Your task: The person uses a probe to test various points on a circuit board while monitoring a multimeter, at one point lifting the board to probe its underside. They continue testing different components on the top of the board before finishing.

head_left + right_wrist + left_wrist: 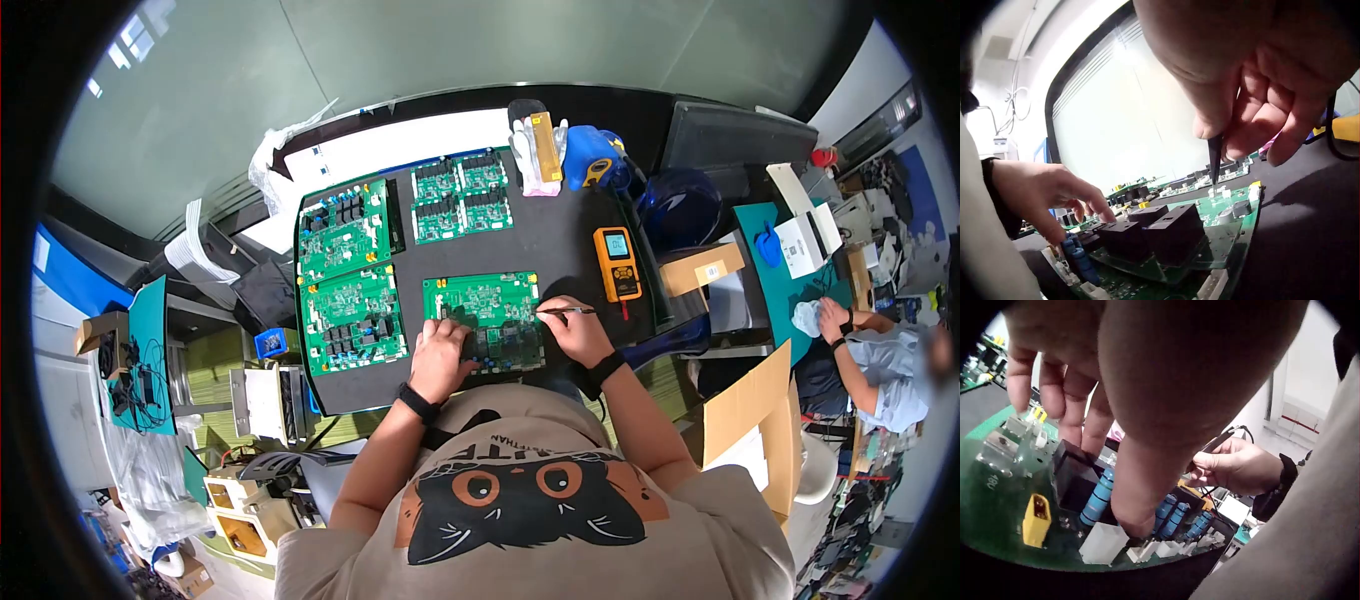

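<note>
A green circuit board [480,297] lies on the dark mat in front of me. My left hand [438,362] rests on its near left part, fingers by a black block component [1072,481] and thumb down among blue cylindrical components [1097,499]. At the board's right side my right hand [574,330] pinches black tweezers [1214,156] between thumb and fingers. Their tip points down at small white parts on the board in the right wrist view. A yellow connector [1036,520] stands near the board's edge.
Two larger boards, one behind the other [345,235], lie at the left, and a group of smaller boards [462,197] lies behind. An orange meter [618,265] is at the right. Gloves [523,150] and a blue device [590,155] sit at the back. Another person [880,360] is at far right.
</note>
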{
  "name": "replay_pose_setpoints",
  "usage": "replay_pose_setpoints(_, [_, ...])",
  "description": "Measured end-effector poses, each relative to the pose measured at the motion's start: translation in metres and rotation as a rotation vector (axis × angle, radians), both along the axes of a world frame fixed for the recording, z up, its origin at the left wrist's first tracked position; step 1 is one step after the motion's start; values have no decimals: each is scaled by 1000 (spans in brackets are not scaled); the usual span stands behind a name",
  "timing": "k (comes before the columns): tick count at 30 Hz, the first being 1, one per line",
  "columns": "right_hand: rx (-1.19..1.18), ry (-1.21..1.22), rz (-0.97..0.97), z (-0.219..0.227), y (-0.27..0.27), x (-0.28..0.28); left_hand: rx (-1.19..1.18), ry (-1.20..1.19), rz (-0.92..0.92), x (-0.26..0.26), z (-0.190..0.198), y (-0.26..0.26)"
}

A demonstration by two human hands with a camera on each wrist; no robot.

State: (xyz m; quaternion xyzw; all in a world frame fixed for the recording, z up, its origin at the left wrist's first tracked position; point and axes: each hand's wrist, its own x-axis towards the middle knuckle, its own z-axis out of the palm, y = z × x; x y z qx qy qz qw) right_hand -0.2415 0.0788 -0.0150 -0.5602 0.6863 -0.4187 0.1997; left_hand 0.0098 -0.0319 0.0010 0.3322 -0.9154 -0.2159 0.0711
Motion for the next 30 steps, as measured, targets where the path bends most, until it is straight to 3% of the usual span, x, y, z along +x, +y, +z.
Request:
replay_pose_setpoints(7, [92, -49, 95, -1, -7, -8, -40, -5, 0, 1, -5, 4])
replay_pose_setpoints(30, [51, -10, 124, -11, -12, -4, -31, -9, 10, 0, -9, 6])
